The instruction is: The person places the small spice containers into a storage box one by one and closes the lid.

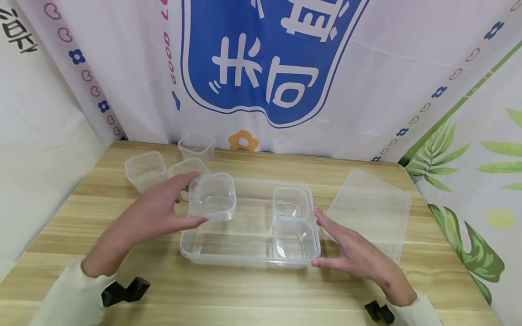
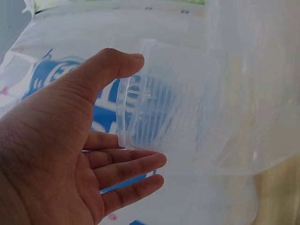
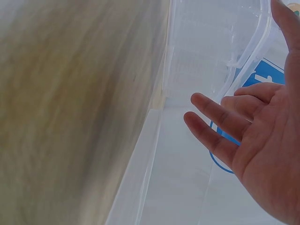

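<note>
My left hand (image 1: 159,208) holds a small clear plastic container (image 1: 214,197) between thumb and fingers, over the left end of a large clear plastic box (image 1: 248,260). In the left wrist view the thumb lies at the small container's rim (image 2: 123,112) and the fingers spread below it. Two similar small containers, one at the back (image 1: 290,203) and one in front (image 1: 295,240), sit inside the box's right end. My right hand (image 1: 355,249) is at the box's right side, fingers fairly straight, thumb near the front corner. In the right wrist view nothing lies in its palm.
Several more small clear containers stand at the back left, among them a left one (image 1: 146,170) and a rear one (image 1: 197,147). A flat clear lid (image 1: 371,213) lies right of the box on the wooden table (image 1: 228,299). A printed cloth (image 1: 367,90) hangs behind.
</note>
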The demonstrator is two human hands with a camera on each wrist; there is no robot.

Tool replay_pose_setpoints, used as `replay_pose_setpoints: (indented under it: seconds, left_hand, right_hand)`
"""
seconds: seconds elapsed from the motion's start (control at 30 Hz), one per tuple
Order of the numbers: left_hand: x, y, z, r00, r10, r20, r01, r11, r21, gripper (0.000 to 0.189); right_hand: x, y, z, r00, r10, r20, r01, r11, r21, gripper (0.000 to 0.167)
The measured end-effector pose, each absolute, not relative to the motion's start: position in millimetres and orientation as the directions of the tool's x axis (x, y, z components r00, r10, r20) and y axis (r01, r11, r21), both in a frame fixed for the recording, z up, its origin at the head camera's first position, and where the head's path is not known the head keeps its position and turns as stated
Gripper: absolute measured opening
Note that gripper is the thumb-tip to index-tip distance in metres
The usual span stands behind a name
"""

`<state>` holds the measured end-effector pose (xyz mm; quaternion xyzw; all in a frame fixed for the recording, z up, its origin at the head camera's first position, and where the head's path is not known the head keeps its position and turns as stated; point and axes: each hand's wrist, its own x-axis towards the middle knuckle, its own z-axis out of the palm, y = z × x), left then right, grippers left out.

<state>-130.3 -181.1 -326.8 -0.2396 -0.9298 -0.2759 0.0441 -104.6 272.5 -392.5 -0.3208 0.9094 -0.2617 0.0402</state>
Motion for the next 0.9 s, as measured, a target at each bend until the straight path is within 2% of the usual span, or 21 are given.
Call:
replay_pose_setpoints:
  seconds: [0.57,0.9]
  left_hand:
    - [-133,-132,-360,-0.826,0.535,0.175,0.541,0.668,0.511,0.091]
    - [-129,-117,-369,-0.832,0.542,0.115,0.518,0.687,0.509,0.095]
  right_hand:
    - [-105,273,-392,-0.792,-0.603,0.093,-0.561,0.659,-0.5,0.112]
    - [-104,273,-393,-0.794,-0.601,0.093,-0.559,0.661,-0.5,0.112]
